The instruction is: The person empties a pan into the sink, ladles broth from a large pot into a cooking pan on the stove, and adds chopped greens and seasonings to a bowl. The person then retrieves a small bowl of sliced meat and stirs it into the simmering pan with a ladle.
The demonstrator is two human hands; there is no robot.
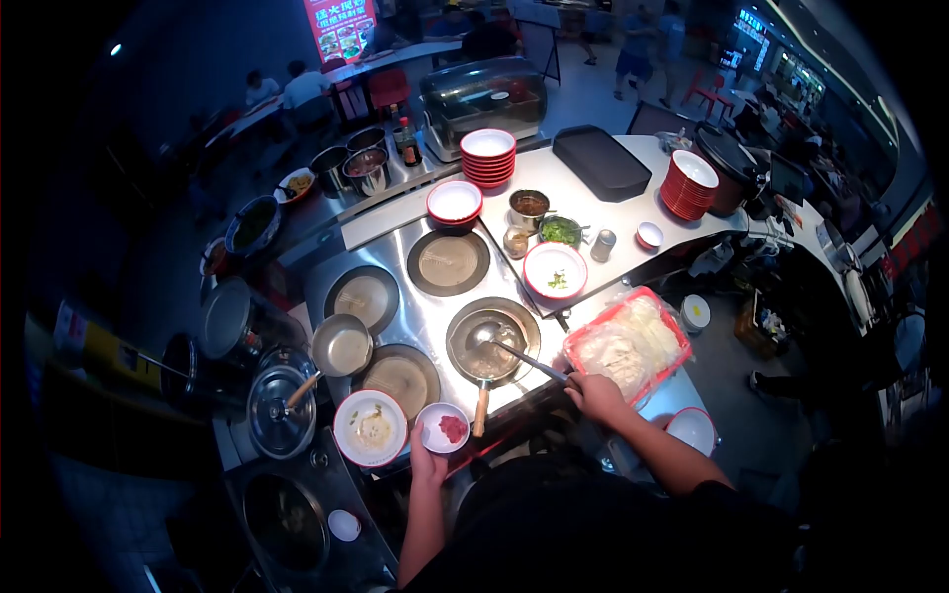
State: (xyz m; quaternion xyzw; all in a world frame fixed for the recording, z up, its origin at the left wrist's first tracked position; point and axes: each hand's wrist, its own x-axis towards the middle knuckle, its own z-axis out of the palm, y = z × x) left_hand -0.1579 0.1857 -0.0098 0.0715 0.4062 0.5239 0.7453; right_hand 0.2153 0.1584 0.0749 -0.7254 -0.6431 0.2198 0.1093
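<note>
My left hand (pixel 427 463) is closed on the edge of a small white bowl (pixel 432 436) with pinkish-red raw meat (pixel 454 428) in it. The bowl is beside the wooden handle of a pan (pixel 461 360) at the front of the steel cooktop. In my right hand (pixel 598 397) is the shaft of a metal ladle (pixel 531 363). Its head dips into the pan, where some liquid glints. Just left of the small bowl stands a red-rimmed bowl (pixel 347 428) with pale food remains. A second wooden-handled saucepan (pixel 343 346) rests to the left, apart from my hands.
A red tray (pixel 685 349) of plastic-covered pale noodles or dough sits beside my right hand. Behind the cooktop are a bowl with chopped greens (pixel 539 284) and stacked red-rimmed bowls (pixel 488 170). A lidded pot (pixel 267 400) stands far left. People sit and walk in the background.
</note>
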